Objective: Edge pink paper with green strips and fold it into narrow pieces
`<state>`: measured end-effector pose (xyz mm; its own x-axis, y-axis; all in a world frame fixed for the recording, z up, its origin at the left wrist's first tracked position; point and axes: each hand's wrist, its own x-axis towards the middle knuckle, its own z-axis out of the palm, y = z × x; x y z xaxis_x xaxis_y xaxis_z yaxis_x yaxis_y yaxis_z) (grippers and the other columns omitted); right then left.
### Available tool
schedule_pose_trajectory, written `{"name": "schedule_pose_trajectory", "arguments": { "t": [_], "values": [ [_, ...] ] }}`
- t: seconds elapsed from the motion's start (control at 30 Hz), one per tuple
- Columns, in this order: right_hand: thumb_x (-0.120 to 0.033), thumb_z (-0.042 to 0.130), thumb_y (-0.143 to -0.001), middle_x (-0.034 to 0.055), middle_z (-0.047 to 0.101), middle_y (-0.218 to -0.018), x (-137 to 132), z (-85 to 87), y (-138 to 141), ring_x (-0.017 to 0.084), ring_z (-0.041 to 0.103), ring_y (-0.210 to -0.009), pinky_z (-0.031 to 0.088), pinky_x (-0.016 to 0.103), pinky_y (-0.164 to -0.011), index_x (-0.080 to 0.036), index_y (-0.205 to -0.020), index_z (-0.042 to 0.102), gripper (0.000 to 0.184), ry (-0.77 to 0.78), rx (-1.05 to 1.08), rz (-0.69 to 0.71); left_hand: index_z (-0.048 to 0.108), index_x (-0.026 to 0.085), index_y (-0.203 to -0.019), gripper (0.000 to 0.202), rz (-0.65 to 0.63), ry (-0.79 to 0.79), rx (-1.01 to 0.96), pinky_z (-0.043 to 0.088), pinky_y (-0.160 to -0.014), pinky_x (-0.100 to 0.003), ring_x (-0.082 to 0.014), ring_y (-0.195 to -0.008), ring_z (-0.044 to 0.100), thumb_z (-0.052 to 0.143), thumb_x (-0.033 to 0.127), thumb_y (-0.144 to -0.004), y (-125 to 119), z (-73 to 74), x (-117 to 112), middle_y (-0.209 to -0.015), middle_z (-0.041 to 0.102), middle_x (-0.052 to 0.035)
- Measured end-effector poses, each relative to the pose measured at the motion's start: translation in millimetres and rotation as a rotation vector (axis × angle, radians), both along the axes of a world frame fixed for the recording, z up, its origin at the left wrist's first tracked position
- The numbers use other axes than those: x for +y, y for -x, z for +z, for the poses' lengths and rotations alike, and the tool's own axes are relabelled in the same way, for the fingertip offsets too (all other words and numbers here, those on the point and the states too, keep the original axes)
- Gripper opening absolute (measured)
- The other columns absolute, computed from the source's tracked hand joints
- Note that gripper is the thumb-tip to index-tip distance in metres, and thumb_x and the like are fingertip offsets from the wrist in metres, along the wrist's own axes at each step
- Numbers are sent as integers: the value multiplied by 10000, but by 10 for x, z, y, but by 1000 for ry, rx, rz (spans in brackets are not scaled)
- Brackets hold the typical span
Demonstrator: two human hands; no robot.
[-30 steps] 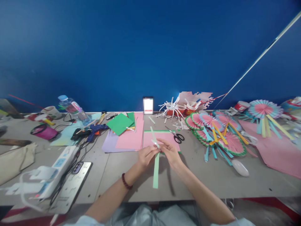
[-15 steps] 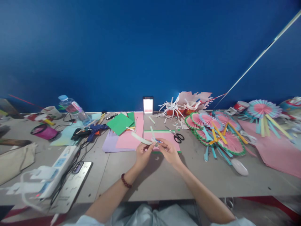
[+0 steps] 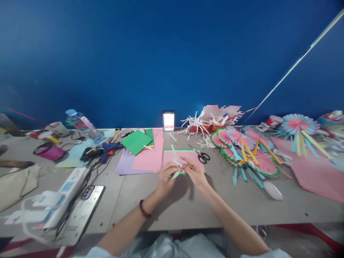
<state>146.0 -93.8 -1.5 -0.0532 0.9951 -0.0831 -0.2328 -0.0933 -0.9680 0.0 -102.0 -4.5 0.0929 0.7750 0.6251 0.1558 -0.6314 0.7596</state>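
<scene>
Pinching a pale green paper strip (image 3: 174, 154), the left hand (image 3: 166, 177) has its thumb and fingers drawn together. Strip's upper length sticks up beyond the fingertips; a lower part slants down between the two hands. Right hand (image 3: 195, 174) directly opposite, fingertips close by the left ones, index finger loosely extended, hand partly open; whether it grips the strip too, cannot tell. Small whitish bit at the meeting point, too blurred to name. Dark red bead bracelet (image 3: 145, 209) on the left wrist.

Under and just beyond both hands: a pink sheet with green edges (image 3: 169, 156). Scissors (image 3: 203, 157) beyond the right hand, handles toward it, blades partly over the sheet's far edge. Left of the left hand: stacked papers, purple sheet (image 3: 124, 165) showing at the outer side, green square (image 3: 137, 141) on top. Farther left, a blue glue gun (image 3: 106, 152) among cables; a silver phone (image 3: 80, 216) lies nearer the body. Well right of the right hand: pleated paper fans (image 3: 264, 163) with coloured strips, overlapping in a heap, a white oval object (image 3: 273, 190) at their near side.
</scene>
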Motion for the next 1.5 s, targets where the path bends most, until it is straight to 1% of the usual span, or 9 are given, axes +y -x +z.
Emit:
{"name": "schedule_pose_trajectory", "arguments": {
  "t": [0.23, 0.4, 0.83, 0.93, 1.03, 1.13, 1.33, 1.4, 1.5],
  "values": [
    [-248, 714, -629, -24, 639, -600, -87, 158, 39, 114, 501, -567, 403, 257, -599, -172, -1066, 679, 445, 66, 100, 21, 684, 204, -948, 170, 64, -307, 105, 546, -663, -256, -144, -773, 666, 537, 149, -883, 7, -106, -8, -861, 695, -61],
    [-300, 729, -646, -8, 644, -617, -85, 106, 19, 127, 493, -583, 381, 265, -606, -159, -1107, 664, 486, 86, 106, 48, 648, 180, -995, 192, 120, -424, 212, 547, -620, -250, -137, -750, 661, 505, 112, -888, -4, -172, 2, -854, 685, -64],
    [-283, 756, -622, -11, 667, -652, -100, 138, 21, 113, 506, -569, 370, 251, -584, -201, -1090, 680, 481, 188, 206, 97, 606, 153, -1094, 264, 172, -611, 261, 514, -571, -236, -144, -722, 645, 498, 65, -870, -3, 13, 10, -827, 676, -76],
    [-312, 765, -608, 6, 679, -675, 5, 65, -63, 145, 573, -637, 390, 261, -600, -191, -1077, 673, 492, 188, 199, 49, 609, 151, -1055, 223, 78, -620, 282, 507, -578, -237, -144, -705, 641, 496, 82, -876, -27, 65, -131, -787, 682, -67],
    [-363, 778, -570, 4, 663, -638, 156, 20, -231, 183, 609, -673, 389, 274, -578, -173, -1033, 668, 512, 181, 157, -116, 611, 163, -1043, 211, -242, -674, 448, 512, -622, -234, -137, -729, 655, 544, 93, -856, -89, 84, -332, -779, 701, -38],
    [-373, 767, -588, -5, 645, -617, 231, 32, -343, 225, 653, -807, 420, 292, -632, -177, -1030, 664, 494, 122, 154, -221, 643, 202, -984, 166, -299, -472, 375, 517, -639, -247, -139, -726, 659, 556, 139, -858, -163, 47, -378, -803, 713, -37],
    [-398, 716, -651, 62, 718, -797, 176, 60, -283, 252, 662, -907, 461, 303, -695, -182, -893, 700, 324, 59, 66, -174, 639, 146, -703, 309, -86, 653, -256, 416, -431, -228, -95, -402, 493, 631, 442, -794, -231, 8, -83, -502, 579, 0],
    [-418, 697, -670, 71, 721, -832, 178, 45, -281, 257, 660, -928, 473, 303, -700, -181, -875, 703, 313, 54, 67, -153, 608, 145, -621, 355, -94, 811, -343, 402, -449, -228, -89, -394, 469, 691, 473, -725, -223, 21, -26, -449, 544, 8],
    [-461, 699, -677, 86, 727, -911, 208, 14, -308, 255, 663, -931, 487, 309, -702, -185, -893, 696, 351, 39, 41, -140, 571, 147, -541, 385, -98, 870, -362, 383, -481, -226, -82, -413, 458, 717, 468, -696, -206, 31, -1, -446, 541, 1]
  ]
}}
